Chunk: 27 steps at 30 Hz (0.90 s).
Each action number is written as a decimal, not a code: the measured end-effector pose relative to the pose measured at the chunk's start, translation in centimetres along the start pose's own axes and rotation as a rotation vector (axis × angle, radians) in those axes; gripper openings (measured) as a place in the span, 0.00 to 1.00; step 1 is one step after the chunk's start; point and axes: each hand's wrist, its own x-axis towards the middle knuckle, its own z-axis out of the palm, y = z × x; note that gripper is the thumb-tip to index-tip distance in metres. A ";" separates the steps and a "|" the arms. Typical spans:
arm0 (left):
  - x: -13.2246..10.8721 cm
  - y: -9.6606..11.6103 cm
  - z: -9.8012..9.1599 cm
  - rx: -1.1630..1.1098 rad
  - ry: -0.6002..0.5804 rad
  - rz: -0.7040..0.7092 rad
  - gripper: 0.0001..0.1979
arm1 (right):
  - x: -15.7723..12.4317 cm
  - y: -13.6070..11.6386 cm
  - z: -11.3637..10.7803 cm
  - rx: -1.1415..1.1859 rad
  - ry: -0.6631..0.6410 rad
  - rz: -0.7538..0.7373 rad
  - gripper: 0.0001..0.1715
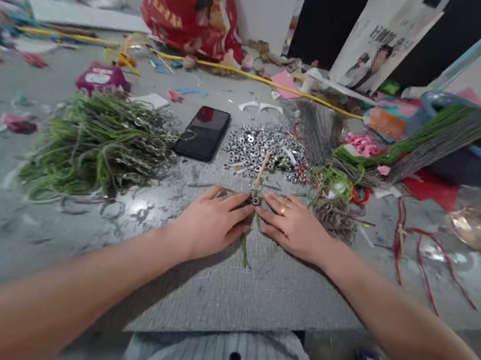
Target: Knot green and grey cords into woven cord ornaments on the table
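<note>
Near the front of the table, my left hand (pixel 215 219) and my right hand (pixel 290 225) meet with their fingertips almost touching. Both hands are closed at the fingertips on grey and green cord (pixel 244 251), whose green end hangs toward me. A small shiny metal piece (pixel 255 199) shows between the fingers; how it joins the cord is too small to tell. Just beyond my hands lies a heap of small metal pieces (pixel 246 147), with a thin wooden stick (pixel 264 165) at its near edge. Beside my right hand is a tangle of grey cord (pixel 336 214).
A large pile of green and grey cords (pixel 93 146) lies left of a black phone (pixel 203 132). Long cord bundles (pixel 450 141) lean over a blue basin (pixel 464 165) on the right. Red cords (pixel 425 235) lie right of my hands. Behind stands a red bag (pixel 189 2).
</note>
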 end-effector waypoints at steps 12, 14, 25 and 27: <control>0.0 0.9 -1.5 0.186 -0.061 -0.012 0.17 | -0.5 -1.8 -1.8 -0.159 -0.112 0.079 0.31; -0.1 0.6 -1.7 0.146 -0.088 0.011 0.17 | -0.7 -1.6 -2.2 -0.123 -0.165 0.077 0.31; -0.3 -0.4 -1.6 0.077 -0.077 0.100 0.13 | -1.1 -0.7 -2.6 0.096 -0.137 0.059 0.22; -0.1 -0.5 -1.2 0.033 -0.013 0.079 0.14 | -0.9 -0.4 -1.7 0.152 -0.004 0.100 0.22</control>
